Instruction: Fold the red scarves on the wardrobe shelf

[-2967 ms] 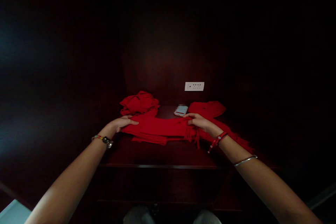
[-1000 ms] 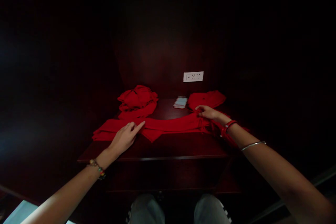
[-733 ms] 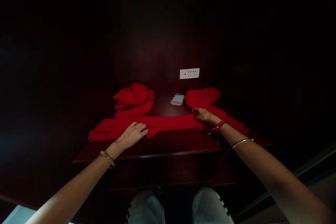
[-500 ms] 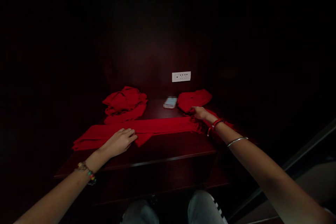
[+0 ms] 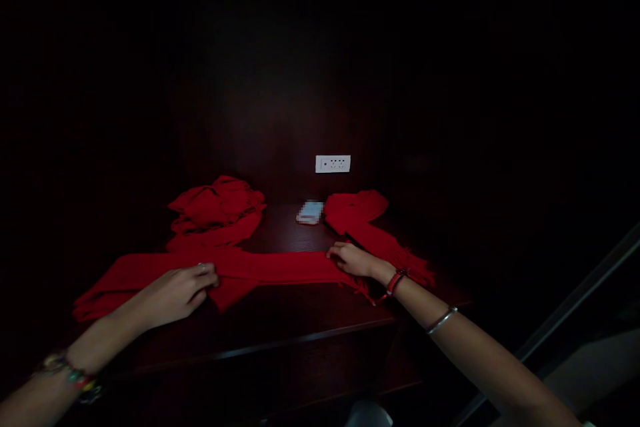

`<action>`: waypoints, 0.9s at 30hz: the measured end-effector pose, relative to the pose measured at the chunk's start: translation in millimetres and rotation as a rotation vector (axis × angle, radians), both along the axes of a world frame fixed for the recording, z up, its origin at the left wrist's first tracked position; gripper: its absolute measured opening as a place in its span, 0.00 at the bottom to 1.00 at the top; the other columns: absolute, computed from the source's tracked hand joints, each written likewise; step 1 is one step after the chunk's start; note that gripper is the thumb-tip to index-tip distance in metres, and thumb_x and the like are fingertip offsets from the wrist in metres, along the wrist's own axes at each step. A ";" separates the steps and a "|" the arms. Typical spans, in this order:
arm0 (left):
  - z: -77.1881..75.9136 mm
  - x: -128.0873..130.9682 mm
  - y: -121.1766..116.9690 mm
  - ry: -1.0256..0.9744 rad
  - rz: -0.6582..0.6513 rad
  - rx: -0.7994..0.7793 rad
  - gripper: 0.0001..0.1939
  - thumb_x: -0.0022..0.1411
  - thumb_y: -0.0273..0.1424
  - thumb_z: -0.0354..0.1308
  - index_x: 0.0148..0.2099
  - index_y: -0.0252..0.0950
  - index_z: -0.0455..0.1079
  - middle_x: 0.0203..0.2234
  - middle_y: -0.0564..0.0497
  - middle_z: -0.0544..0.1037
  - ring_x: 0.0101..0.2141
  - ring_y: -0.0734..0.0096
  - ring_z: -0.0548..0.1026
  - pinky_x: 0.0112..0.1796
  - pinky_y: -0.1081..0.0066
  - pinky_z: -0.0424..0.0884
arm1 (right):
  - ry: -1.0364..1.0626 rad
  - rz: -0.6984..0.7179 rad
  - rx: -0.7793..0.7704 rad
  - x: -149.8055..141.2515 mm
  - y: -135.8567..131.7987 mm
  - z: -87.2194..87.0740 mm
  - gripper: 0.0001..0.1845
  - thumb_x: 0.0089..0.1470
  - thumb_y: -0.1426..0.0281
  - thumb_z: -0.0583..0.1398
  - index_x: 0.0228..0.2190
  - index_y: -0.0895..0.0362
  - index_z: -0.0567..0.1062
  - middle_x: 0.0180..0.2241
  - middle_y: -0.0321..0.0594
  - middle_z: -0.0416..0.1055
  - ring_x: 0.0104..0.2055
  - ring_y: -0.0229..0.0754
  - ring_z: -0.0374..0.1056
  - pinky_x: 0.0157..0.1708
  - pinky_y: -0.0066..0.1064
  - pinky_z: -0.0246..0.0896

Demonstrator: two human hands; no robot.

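Observation:
A long red scarf [image 5: 287, 268] lies folded into a narrow band across the dark shelf, with fringe at its right end. My right hand [image 5: 353, 260] is closed on the scarf near that fringe, thumb and fingers pinched. My left hand [image 5: 175, 295] lies over the left part of the scarf, its fingers curled together on the cloth, thumb beside them. Under and left of this hand the cloth spreads wider, and a red corner [image 5: 229, 293] hangs out toward the front. The fingertips of the left hand are partly hidden.
A crumpled red cloth pile [image 5: 217, 210] sits at the back left. Another fringed red scarf [image 5: 360, 210] lies at the back right, beside a blurred phone [image 5: 311, 212]. A white socket panel [image 5: 333, 164] is on the back wall. The dark shelf [image 5: 300, 313] ends at a front edge.
The view has swung, so everything sits further left. Earlier both hands gripped a shorter folded band; now it stretches longer to the left. My left hand's pointing finger has curled in; my right stays at the fringe.

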State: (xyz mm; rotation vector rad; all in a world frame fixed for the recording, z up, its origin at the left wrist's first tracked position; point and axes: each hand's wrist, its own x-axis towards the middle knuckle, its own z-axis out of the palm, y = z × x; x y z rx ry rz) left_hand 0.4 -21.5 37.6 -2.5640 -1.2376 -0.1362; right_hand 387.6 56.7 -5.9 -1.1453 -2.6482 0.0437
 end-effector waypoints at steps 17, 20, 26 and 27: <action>19.2 121.9 42.2 0.130 -0.226 -0.008 0.11 0.60 0.24 0.45 0.37 0.37 0.68 0.32 0.50 0.68 0.31 0.72 0.69 0.32 0.75 0.65 | 0.574 -0.284 -0.266 17.3 15.1 30.8 0.13 0.41 0.82 0.54 0.31 0.62 0.73 0.29 0.39 0.72 0.30 0.34 0.66 0.30 0.24 0.59; 30.4 115.6 35.8 0.135 -0.161 0.068 0.10 0.59 0.24 0.46 0.38 0.36 0.68 0.32 0.49 0.67 0.30 0.73 0.67 0.31 0.75 0.64 | 0.676 -0.282 -0.391 13.8 21.3 29.3 0.12 0.42 0.81 0.54 0.31 0.63 0.72 0.27 0.39 0.71 0.26 0.32 0.65 0.27 0.22 0.58; 5.2 109.0 28.9 0.201 -0.180 0.001 0.11 0.57 0.22 0.47 0.38 0.37 0.68 0.30 0.50 0.68 0.31 0.72 0.67 0.32 0.74 0.64 | 0.430 -0.268 -0.320 3.0 21.9 14.7 0.12 0.41 0.82 0.55 0.30 0.62 0.73 0.25 0.37 0.71 0.26 0.33 0.65 0.27 0.22 0.58; 1.2 109.8 28.8 0.195 -0.182 -0.021 0.11 0.57 0.22 0.47 0.39 0.37 0.68 0.31 0.50 0.68 0.32 0.72 0.68 0.32 0.74 0.64 | 0.372 -0.269 -0.271 1.5 20.4 12.6 0.13 0.41 0.83 0.55 0.30 0.61 0.73 0.25 0.38 0.71 0.27 0.33 0.65 0.28 0.22 0.58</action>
